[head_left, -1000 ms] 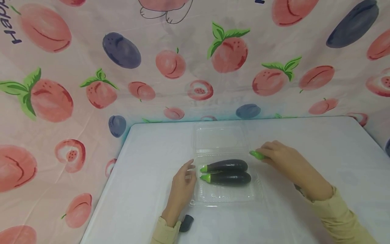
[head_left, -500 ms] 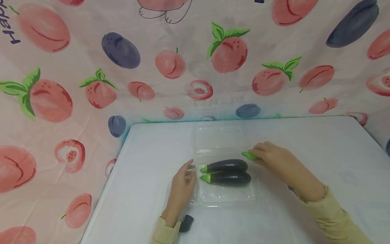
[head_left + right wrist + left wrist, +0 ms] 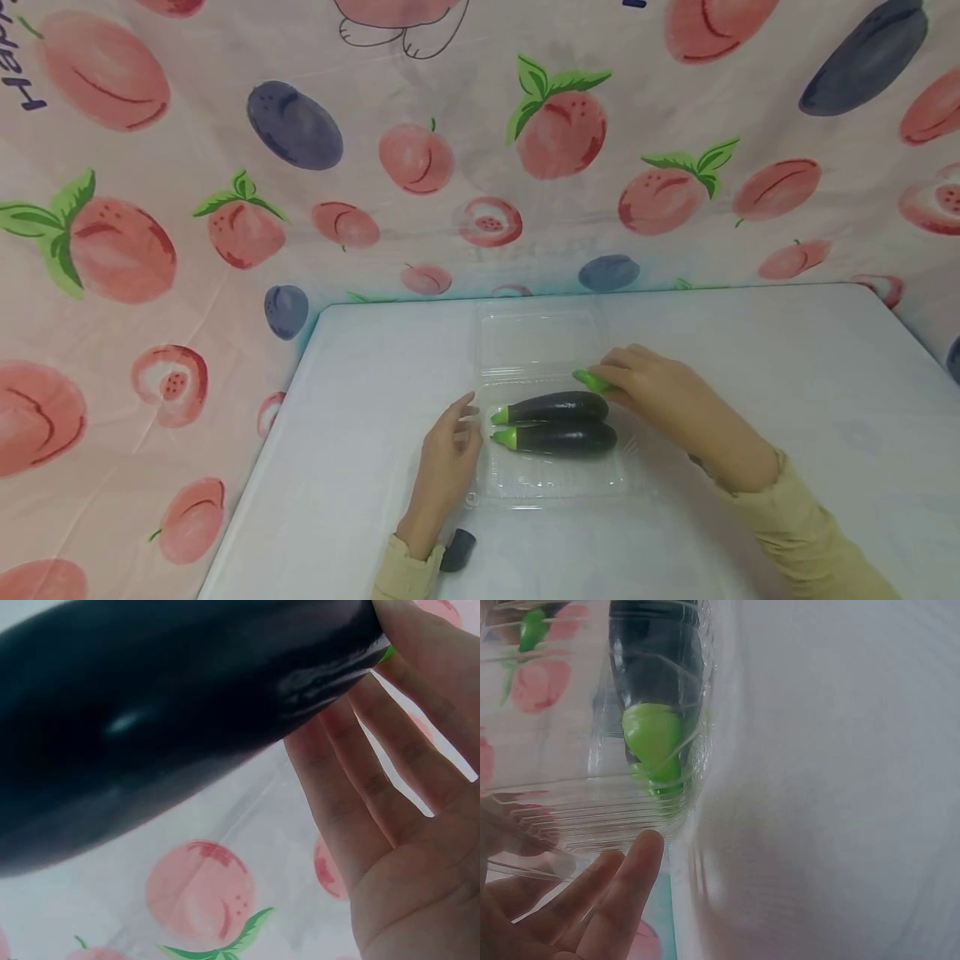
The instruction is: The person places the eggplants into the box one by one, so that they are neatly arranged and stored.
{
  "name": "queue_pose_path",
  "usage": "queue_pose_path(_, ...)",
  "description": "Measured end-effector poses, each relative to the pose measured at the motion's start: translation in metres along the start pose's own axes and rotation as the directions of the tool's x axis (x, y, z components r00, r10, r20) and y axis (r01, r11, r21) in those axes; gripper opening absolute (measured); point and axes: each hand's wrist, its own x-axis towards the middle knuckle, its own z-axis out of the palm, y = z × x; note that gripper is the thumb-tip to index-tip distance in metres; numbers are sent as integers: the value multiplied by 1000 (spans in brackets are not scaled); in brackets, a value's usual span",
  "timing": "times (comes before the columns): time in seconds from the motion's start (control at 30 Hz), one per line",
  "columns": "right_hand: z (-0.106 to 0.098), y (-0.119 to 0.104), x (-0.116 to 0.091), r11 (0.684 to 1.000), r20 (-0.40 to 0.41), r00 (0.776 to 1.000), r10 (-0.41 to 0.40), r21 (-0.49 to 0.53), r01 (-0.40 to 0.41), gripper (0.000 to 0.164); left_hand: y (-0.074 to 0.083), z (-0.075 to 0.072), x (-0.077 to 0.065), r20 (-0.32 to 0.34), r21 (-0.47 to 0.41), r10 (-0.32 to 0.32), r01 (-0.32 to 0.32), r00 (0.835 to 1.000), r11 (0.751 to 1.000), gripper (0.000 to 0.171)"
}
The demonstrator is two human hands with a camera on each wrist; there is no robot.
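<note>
Two dark purple eggplants point(image 3: 558, 407) with green stems lie side by side in the clear plastic clamshell container point(image 3: 555, 483), stems to the left. My right hand point(image 3: 652, 383) grips a third eggplant point(image 3: 172, 712) over the container's far right part. Its green stem point(image 3: 591, 381) pokes out left of the fingers; the hand hides its body in the head view. My left hand point(image 3: 446, 462) rests at the container's left side, fingers point(image 3: 622, 900) fairly straight against the plastic wall. An eggplant's green stem point(image 3: 654, 742) shows through that wall in the left wrist view.
The container's clear lid point(image 3: 540, 337) lies folded back toward the far table edge. Beyond the white table point(image 3: 360, 400) hangs a fruit-patterned cloth point(image 3: 450, 108). A black object point(image 3: 458, 550) sits by my left sleeve.
My right hand has moved left with its eggplant, from beside the container's right edge to over its far right part. The left hand and the two lying eggplants stay put.
</note>
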Motion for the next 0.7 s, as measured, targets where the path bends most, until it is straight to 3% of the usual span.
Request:
queue_pose_path(0.4, -1, -13, 12, 1000, 39, 999, 13, 26, -14, 39, -1, 0, 0, 3, -7, 6, -6, 1000, 1000, 43)
queue_pose_path(0.7, 2, -18, 13, 999, 23, 1000, -10, 37, 9, 35, 0, 0, 0, 2, -7, 7, -7, 1000, 1000, 42)
